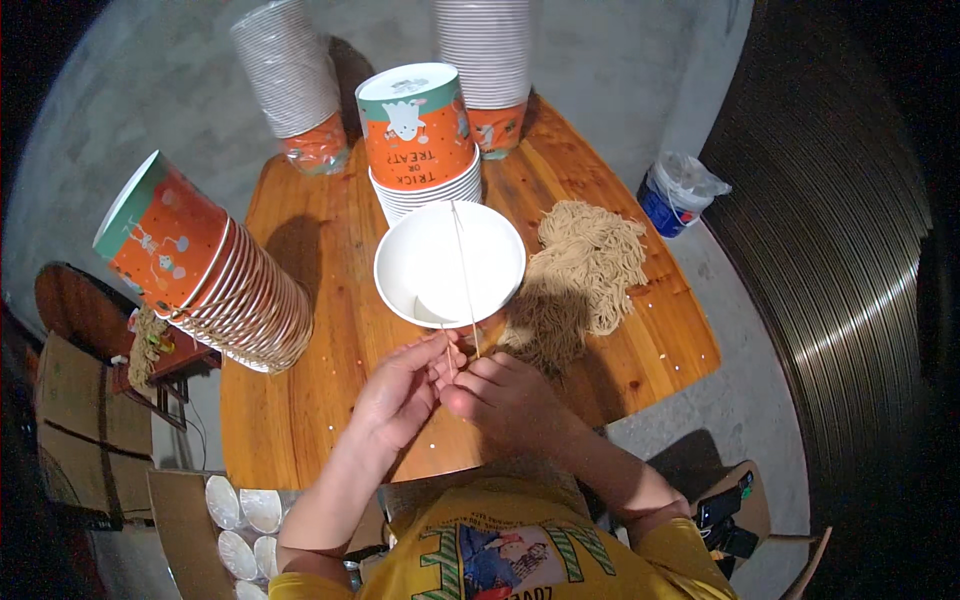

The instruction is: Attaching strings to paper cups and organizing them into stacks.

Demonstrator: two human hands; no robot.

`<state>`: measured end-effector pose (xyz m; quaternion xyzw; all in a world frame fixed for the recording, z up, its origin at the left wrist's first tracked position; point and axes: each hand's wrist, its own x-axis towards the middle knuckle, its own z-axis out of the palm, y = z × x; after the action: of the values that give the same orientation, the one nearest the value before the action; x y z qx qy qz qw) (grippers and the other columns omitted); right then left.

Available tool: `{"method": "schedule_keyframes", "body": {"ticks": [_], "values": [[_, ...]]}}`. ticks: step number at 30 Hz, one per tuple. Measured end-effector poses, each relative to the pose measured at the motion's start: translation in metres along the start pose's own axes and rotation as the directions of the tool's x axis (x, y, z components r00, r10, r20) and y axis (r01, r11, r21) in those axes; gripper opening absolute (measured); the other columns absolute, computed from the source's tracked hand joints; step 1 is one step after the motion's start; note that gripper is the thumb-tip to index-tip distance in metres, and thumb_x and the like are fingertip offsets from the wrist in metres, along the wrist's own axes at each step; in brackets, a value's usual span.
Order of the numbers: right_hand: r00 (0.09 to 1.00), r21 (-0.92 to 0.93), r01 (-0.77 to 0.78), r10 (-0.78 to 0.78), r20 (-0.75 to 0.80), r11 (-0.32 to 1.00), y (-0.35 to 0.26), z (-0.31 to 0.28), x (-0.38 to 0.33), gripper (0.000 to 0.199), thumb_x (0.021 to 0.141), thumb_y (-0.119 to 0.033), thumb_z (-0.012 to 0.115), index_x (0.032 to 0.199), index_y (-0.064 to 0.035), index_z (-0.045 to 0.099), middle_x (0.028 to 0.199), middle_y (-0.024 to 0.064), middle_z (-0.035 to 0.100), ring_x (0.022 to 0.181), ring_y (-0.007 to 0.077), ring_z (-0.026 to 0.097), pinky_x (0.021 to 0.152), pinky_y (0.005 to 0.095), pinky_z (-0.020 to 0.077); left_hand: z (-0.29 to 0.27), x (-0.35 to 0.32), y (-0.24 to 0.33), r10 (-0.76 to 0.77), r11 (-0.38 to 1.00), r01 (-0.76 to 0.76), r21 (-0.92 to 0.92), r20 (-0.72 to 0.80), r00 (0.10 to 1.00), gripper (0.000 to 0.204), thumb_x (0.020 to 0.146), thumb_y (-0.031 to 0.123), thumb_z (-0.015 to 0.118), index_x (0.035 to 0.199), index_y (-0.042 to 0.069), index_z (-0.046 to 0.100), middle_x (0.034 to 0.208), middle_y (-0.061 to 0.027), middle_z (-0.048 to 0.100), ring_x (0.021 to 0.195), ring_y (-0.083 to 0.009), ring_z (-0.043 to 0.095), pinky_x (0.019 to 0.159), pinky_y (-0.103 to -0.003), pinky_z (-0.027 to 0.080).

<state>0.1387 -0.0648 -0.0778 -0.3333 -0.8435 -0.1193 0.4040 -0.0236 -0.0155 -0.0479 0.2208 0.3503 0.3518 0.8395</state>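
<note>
A white paper bucket (405,265) stands on the wooden table in front of me, its open mouth facing up. Across that mouth, from the far rim to the near one, runs a thin tan cord (462,250). Just below the near rim, my left hand (398,392) pinches the cord between thumb and fingertips. Close beside it, my right hand (510,400) is closed, also gripping the cord; its fingertips are partly hidden. A loose heap of tan cords (592,255) lies to the right of the bucket, partly in shadow.
Stacked orange-and-green buckets (415,130) stand upside down behind the white one. Another stack, wound with cords (240,300), leans at the left. Wrapped bucket stacks (285,75) are at the back. A blue pail (668,205) sits on the floor, and a carton (185,525) at lower left.
</note>
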Motion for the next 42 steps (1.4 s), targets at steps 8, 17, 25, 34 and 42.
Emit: {"method": "schedule_keyframes", "body": {"ticks": [8,17,25,34,42], "values": [[1.000,-0.011,-0.009,0.009,0.018,1.000,0.001,0.007,-0.002,0.013,0.077,-0.014,0.060,0.088,-0.0145,0.054,0.088,-0.0026,0.057,0.080,0.0149,0.054,0.072,0.0309,0.0447,0.003,-0.002,-0.004,0.000,0.999,0.000,0.038,0.000,1.000,0.014,0.090,0.014,0.056,0.095,0.001,0.060,0.087,-0.0050,0.062,0.079,-0.0130,0.058,0.073,-0.024,0.049],[0.996,0.013,0.040,-0.041,0.076,0.999,0.003,-0.001,-0.001,0.011,0.077,-0.016,0.059,0.087,-0.0158,0.052,0.089,-0.0031,0.055,0.084,0.0164,0.054,0.076,0.0335,0.0447,-0.002,0.006,0.004,-0.004,1.000,0.004,-0.003,-0.029,1.000,0.017,0.090,0.012,0.056,0.097,-0.002,0.061,0.089,-0.0068,0.064,0.084,-0.0139,0.060,0.080,-0.025,0.048],[0.787,-0.063,-0.432,0.410,0.460,0.900,0.022,-0.031,0.017,0.023,0.077,-0.020,0.063,0.098,-0.0128,0.058,0.089,0.0019,0.056,0.084,0.0213,0.055,0.078,0.0348,0.0463,-0.023,0.007,0.000,0.288,0.922,-0.259,0.288,-0.060,0.956,0.019,0.088,0.004,0.051,0.107,0.003,0.054,0.093,-0.0032,0.059,0.083,-0.0106,0.057,0.078,-0.022,0.046],[0.921,-0.128,-0.300,0.322,0.220,0.945,0.079,-0.041,0.026,0.019,0.077,-0.013,0.066,0.094,-0.0127,0.061,0.082,0.0097,0.058,0.074,0.0303,0.057,0.063,0.0380,0.0490,-0.041,0.031,0.021,0.498,0.581,-0.452,0.677,0.143,0.855,0.062,0.073,-0.012,0.040,0.133,0.006,0.034,0.128,-0.0091,0.045,0.115,-0.0177,0.045,0.096,-0.029,0.037],[0.632,0.832,-0.554,0.643,0.433,-0.016,0.064,-0.095,0.126,0.012,0.088,-0.019,0.060,0.088,-0.0071,0.058,0.065,-0.0084,0.044,0.053,0.0019,0.038,0.049,0.0175,0.0340,-0.028,-0.081,0.113,0.581,-0.077,-0.901,0.426,0.754,0.307,0.118,0.056,0.050,0.084,0.143,0.003,0.020,0.149,-0.0193,0.018,0.138,-0.0303,0.020,0.112,-0.042,0.017]]}}
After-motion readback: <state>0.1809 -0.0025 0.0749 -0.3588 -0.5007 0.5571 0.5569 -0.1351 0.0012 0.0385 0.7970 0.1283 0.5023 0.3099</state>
